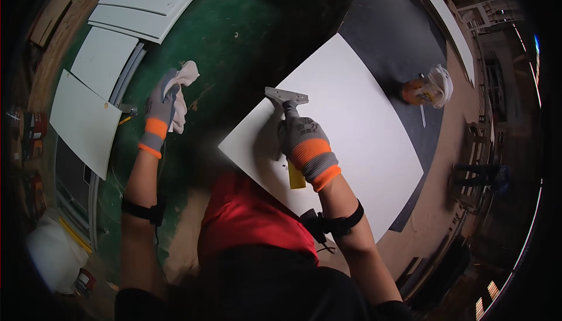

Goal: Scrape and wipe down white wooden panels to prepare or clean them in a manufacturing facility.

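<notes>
My right hand point(302, 136), in a grey glove with an orange cuff, is closed around a scraper point(286, 95) with a wide metal blade and a yellow handle end point(297, 178). One finger stretches along the tool toward the blade. Below it lies a large white panel point(363, 122), with the blade over its upper left edge; whether it touches cannot be made out. Off to the left, over the green floor, my gloved left hand point(161, 99) grips a pale cloth point(186, 76) that hangs down beside the fingers.
The white panel rests on a dark board point(391, 22). A tub point(417, 91) with orange markings and a whitish bag at its mouth stands on that board. White panels point(126, 10) lie on a metal frame at the left. Someone's legs point(483, 176) show at the far right.
</notes>
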